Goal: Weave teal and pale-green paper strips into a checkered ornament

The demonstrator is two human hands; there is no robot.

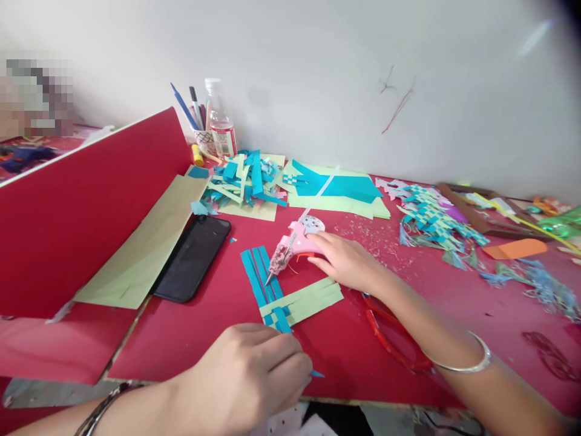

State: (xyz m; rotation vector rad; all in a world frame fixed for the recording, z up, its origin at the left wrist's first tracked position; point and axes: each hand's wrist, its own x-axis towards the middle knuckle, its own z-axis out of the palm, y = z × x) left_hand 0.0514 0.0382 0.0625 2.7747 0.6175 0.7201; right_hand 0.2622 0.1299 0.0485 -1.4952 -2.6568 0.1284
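Observation:
My right hand is wrapped round the handle of a pink hot glue gun, a clear glue stick jutting from its back. The metal nozzle points down at blue paper strips, which are partly woven with pale green strips flat on the table. Whether the nozzle touches the paper I cannot tell. Nearer the front edge, my left hand is closed, knuckles up. A thin blue tip, seemingly a paper strip, pokes out beside its fingers; its fingertips are mostly hidden.
Red-handled scissors lie under my right forearm. A black phone and a red board are on the left. Paper scraps, a bottle and a pen cup stand behind. Woven bookmarks with tassels lie right.

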